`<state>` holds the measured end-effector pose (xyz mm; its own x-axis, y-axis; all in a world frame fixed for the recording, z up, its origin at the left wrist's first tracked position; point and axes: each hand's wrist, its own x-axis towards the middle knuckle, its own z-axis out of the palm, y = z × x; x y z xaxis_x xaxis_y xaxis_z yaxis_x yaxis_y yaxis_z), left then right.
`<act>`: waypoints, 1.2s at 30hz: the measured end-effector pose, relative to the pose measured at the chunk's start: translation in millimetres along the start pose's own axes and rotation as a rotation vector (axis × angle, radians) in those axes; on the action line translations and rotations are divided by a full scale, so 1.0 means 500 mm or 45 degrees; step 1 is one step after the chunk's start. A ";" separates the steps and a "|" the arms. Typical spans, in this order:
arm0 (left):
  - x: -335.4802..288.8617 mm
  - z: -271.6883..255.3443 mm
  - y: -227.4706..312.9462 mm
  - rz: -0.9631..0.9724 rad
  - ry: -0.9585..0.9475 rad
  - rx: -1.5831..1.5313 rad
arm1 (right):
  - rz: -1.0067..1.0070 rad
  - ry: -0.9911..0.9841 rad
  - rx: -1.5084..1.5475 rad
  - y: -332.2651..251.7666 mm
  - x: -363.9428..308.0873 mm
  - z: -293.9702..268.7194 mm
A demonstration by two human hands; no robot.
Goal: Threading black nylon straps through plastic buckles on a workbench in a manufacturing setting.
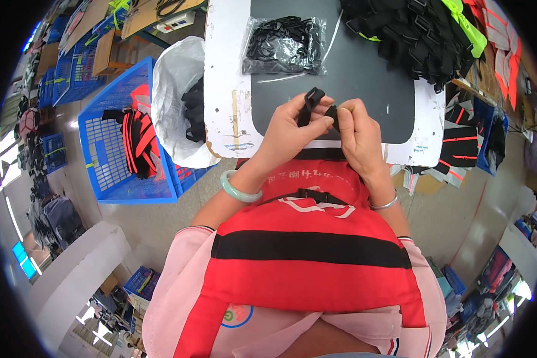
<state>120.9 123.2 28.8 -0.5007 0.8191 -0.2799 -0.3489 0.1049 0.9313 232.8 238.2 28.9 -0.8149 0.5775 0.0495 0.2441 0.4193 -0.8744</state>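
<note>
Both of my hands are raised over the near edge of the worktable [227, 113], working on one short black webbing strap [307, 108]. My left hand [287, 130] is closed round the strap, and a folded loop of it stands up past the fingertips. With thumb and fingers pinched, my right hand [359, 132] grips the strap's other end close beside the left thumb. Whether a buckle sits between the fingers is hidden. Beyond my hands lies a clear plastic bag [286, 45] full of small black plastic buckles.
At the table's far right is a heap of black straps with buckles [420, 39]. A white sack [170, 89] with black pieces stands against the left side, next to a blue basket [98, 149] holding red-and-black strips. Black-and-orange pieces [459, 146] lie beyond the right edge.
</note>
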 end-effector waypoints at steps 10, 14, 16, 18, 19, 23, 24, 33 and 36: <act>0.005 -0.021 -0.012 -0.218 -0.055 -0.290 | -0.247 0.040 -0.150 0.036 0.003 0.017; 0.003 -0.021 -0.013 -0.224 -0.010 -0.222 | -0.242 0.052 -0.174 0.036 0.000 0.022; 0.007 -0.021 -0.021 -0.106 0.054 -0.077 | -0.241 0.069 -0.171 0.038 -0.002 0.025; 0.005 -0.022 -0.011 -0.133 0.011 -0.076 | -0.240 0.088 -0.167 0.039 -0.002 0.027; 0.004 -0.022 -0.007 -0.160 -0.034 -0.074 | -0.226 0.101 -0.154 0.039 -0.002 0.028; 0.002 -0.014 -0.002 -0.176 -0.007 -0.160 | -0.209 0.110 -0.144 0.043 0.000 0.028; 0.001 -0.014 0.001 -0.164 -0.016 -0.139 | -0.213 0.111 -0.144 0.040 0.001 0.027; 0.002 -0.021 -0.001 0.003 0.007 0.099 | -0.051 -0.209 -0.014 0.000 0.011 -0.013; 0.004 -0.026 0.017 -0.028 -0.004 0.115 | -0.043 -0.282 -0.012 0.001 0.009 -0.013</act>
<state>106.9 118.5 33.0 -0.4912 0.8179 -0.2996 -0.2867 0.1730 0.9423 232.6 245.8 31.6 -0.9179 0.3956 -0.0295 0.2188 0.4429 -0.8695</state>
